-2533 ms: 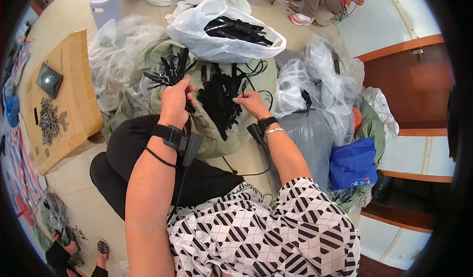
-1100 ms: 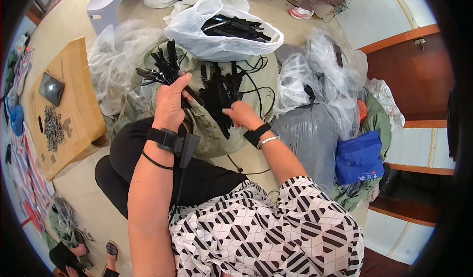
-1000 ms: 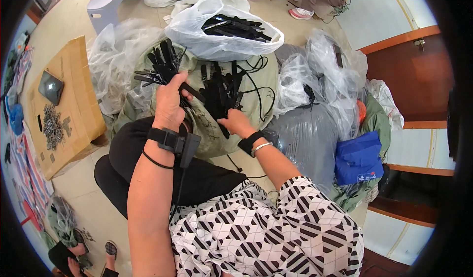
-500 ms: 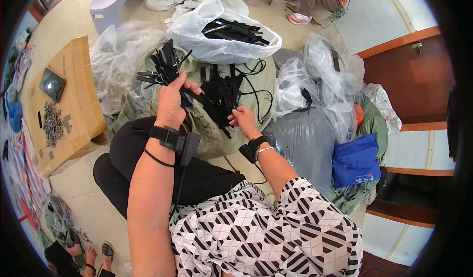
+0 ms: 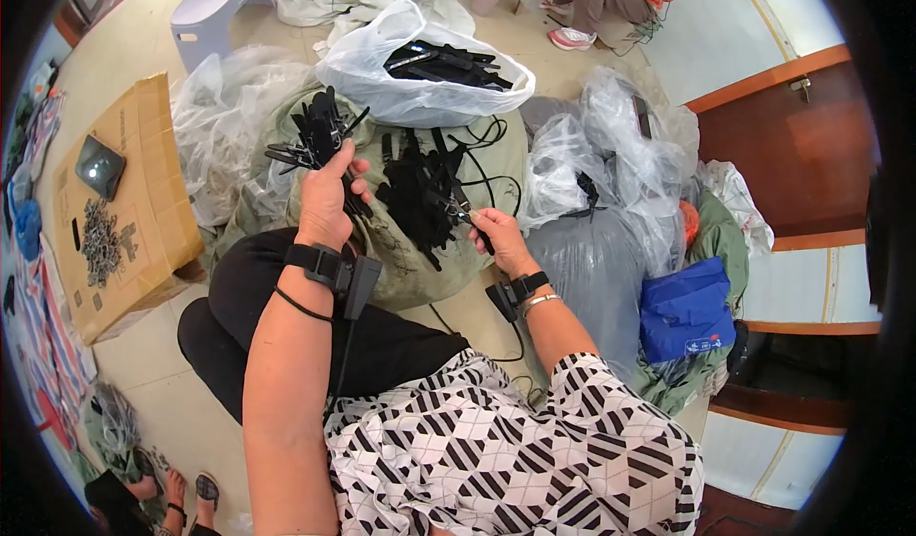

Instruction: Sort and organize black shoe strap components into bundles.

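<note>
My left hand (image 5: 329,197) is closed round a bunch of black straps with metal clips (image 5: 320,134), whose ends fan out above my fist. Lower to the right, my right hand (image 5: 498,236) pinches a single black strap (image 5: 485,239) near a small metal clip. That strap is at the right edge of a loose pile of black straps (image 5: 415,188) spread over a pale green sack (image 5: 382,274) in front of my knees. Behind the pile stands a white plastic bag (image 5: 420,102) with more black straps in it.
At left, a cardboard box (image 5: 143,202) bears small metal parts (image 5: 100,240) and a dark dish (image 5: 100,166). Clear plastic bags (image 5: 630,154), a grey sack (image 5: 592,269) and a blue bag (image 5: 687,309) crowd the right. A person (image 5: 606,2) sits at the back.
My right hand has moved a little to the right, drawing a black strap to the edge of the pile. My left hand keeps its bunch in nearly the same place.
</note>
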`<move>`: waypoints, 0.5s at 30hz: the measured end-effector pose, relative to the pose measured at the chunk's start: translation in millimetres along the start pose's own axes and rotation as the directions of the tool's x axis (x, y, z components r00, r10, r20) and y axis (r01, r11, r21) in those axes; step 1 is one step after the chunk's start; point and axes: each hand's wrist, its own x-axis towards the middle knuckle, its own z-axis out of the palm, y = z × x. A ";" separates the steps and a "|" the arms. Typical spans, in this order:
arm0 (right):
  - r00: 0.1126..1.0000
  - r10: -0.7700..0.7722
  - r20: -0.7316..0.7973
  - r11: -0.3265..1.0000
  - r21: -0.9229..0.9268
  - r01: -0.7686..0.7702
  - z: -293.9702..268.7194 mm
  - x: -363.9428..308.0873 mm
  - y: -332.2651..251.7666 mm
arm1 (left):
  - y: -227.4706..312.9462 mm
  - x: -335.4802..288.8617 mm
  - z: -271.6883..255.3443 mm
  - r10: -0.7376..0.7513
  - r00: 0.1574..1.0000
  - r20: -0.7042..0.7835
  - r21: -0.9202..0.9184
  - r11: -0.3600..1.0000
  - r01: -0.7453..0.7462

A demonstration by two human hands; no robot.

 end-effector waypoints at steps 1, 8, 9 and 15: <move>0.999 -0.026 0.033 0.998 0.055 0.024 -1.1 -1.2 -2.0 | 0.0 -0.3 0.9 -0.014 1.000 0.009 0.013 1.000 0.014; 0.974 -0.164 0.154 0.899 0.431 0.083 40.7 -8.6 -37.1 | -7.9 -2.5 -3.6 -0.153 0.987 0.056 0.207 0.968 0.139; 0.973 -0.174 0.155 0.897 0.433 0.091 50.4 -10.7 -46.3 | -7.6 -3.8 -1.4 -0.185 0.979 0.081 0.250 0.955 0.160; 0.940 -0.314 0.132 0.923 0.274 0.270 116.6 -5.2 -72.8 | -9.0 -7.3 3.7 -0.262 0.954 0.148 0.212 0.950 0.229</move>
